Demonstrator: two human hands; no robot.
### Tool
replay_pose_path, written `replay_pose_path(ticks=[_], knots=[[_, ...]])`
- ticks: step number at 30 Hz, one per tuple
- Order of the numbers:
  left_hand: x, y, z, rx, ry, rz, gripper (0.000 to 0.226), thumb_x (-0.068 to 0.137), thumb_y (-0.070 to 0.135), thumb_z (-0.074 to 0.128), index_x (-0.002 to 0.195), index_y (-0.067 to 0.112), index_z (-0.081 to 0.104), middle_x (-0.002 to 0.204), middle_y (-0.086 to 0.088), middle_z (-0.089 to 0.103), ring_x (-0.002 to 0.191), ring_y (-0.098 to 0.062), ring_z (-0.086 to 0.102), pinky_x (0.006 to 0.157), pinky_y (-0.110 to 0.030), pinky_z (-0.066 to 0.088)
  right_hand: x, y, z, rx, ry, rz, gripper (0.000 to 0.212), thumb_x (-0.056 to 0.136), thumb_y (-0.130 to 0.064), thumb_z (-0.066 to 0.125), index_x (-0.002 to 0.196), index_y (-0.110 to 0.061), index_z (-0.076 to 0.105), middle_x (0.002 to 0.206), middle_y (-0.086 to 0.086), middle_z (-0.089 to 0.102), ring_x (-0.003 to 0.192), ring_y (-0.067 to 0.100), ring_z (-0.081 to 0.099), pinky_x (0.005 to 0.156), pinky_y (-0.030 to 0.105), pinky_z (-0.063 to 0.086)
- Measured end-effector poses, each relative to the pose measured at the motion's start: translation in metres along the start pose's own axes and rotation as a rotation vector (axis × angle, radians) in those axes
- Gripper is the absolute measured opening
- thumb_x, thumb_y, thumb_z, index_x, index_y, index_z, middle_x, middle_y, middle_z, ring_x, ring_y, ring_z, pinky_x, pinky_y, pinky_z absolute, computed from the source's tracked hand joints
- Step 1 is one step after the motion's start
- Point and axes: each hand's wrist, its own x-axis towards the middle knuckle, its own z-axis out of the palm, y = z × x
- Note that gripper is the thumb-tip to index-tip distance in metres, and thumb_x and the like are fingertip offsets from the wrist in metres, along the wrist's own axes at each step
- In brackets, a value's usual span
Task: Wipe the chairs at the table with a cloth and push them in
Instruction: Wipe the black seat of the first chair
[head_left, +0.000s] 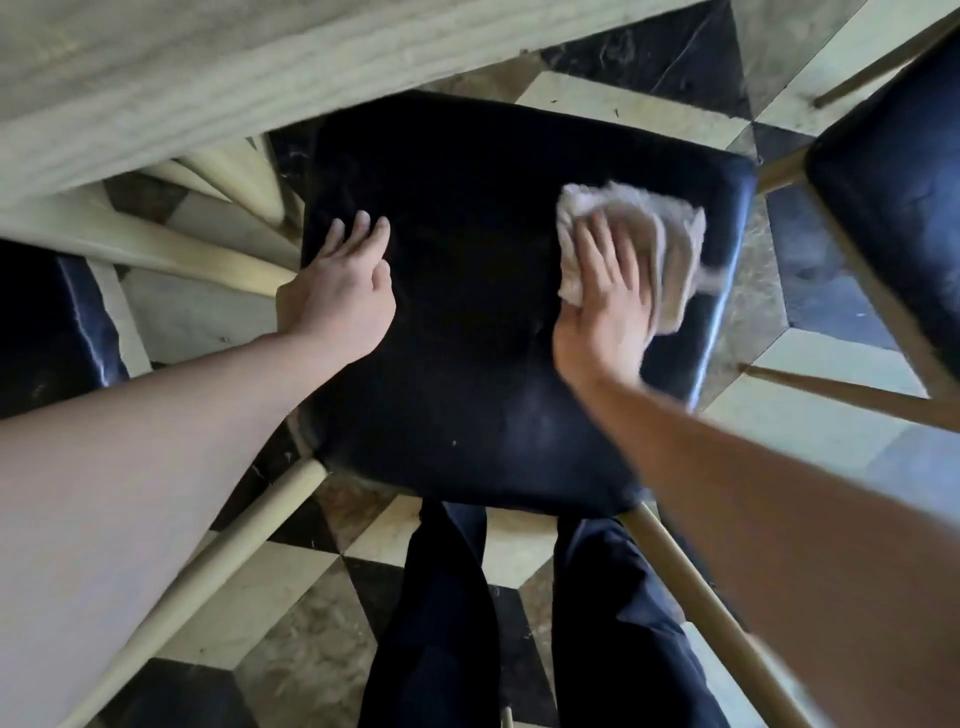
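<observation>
A chair with a black padded seat (467, 332) and pale wooden legs stands right below me, its far edge tucked a little under the light wooden table (218, 67). My right hand (602, 306) presses flat on a crumpled beige cloth (670, 228) at the seat's right side; the hand and cloth are blurred. My left hand (343, 291) rests on the seat's left part with its fingers spread and nothing in it.
A second black-seated chair (904, 208) stands at the right, a third (47, 332) at the left under the table. Pale table legs (156, 249) cross at the left. The floor (649, 109) is checkered in black and cream tiles. My dark trouser legs (452, 623) are just behind the chair.
</observation>
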Motion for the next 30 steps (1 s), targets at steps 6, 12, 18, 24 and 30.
replay_pose_path(ticks=[6, 12, 18, 24, 30], knots=[[0.005, 0.007, -0.005, -0.037, -0.043, -0.064, 0.053, 0.102, 0.025, 0.025, 0.151, 0.041, 0.034, 0.162, 0.021, 0.022, 0.151, -0.006, 0.012, 0.112, -0.046, 0.030, -0.137, -0.126, 0.053, 0.195, -0.064, 0.639, 0.080, 0.083, -0.019, 0.036, 0.161, -0.027, 0.017, 0.169, -0.008, 0.012, 0.156, 0.012, 0.003, 0.124, 0.049, 0.013], [0.005, 0.001, -0.009, -0.035, -0.057, -0.029, 0.052, 0.102, 0.026, 0.025, 0.151, 0.042, 0.034, 0.162, 0.022, 0.021, 0.151, -0.006, 0.013, 0.112, -0.046, 0.029, -0.159, -0.114, 0.052, 0.166, -0.538, -0.172, 0.069, 0.086, -0.018, 0.032, 0.155, -0.019, 0.040, 0.164, -0.001, 0.032, 0.155, 0.017, 0.016, 0.126, 0.043, 0.012], [0.004, 0.003, -0.012, -0.024, -0.077, -0.035, 0.050, 0.103, 0.032, 0.024, 0.152, 0.043, 0.032, 0.163, 0.023, 0.018, 0.151, -0.006, 0.011, 0.113, -0.046, 0.029, -0.003, -0.045, 0.024, -0.194, -1.014, -1.400, 0.053, 0.093, -0.004, 0.058, 0.145, -0.012, 0.055, 0.155, 0.006, 0.048, 0.150, 0.021, 0.033, 0.127, 0.033, 0.007], [0.004, 0.001, -0.018, -0.022, -0.115, -0.007, 0.051, 0.103, 0.034, 0.022, 0.153, 0.042, 0.030, 0.163, 0.023, 0.017, 0.151, -0.003, 0.009, 0.114, -0.044, 0.029, 0.083, -0.002, -0.009, -0.046, -0.305, -0.730, 0.051, 0.088, 0.000, 0.057, 0.137, -0.013, 0.063, 0.144, 0.009, 0.059, 0.139, 0.032, 0.048, 0.121, 0.047, 0.028], [0.000, 0.005, -0.014, 0.003, -0.084, -0.011, 0.051, 0.104, 0.031, 0.022, 0.154, 0.039, 0.029, 0.164, 0.020, 0.017, 0.151, -0.006, 0.010, 0.112, -0.044, 0.031, -0.019, -0.028, 0.006, 0.138, 0.223, 0.478, 0.064, 0.090, -0.012, 0.048, 0.154, -0.019, 0.042, 0.161, -0.001, 0.037, 0.152, 0.018, 0.024, 0.126, 0.037, 0.007]])
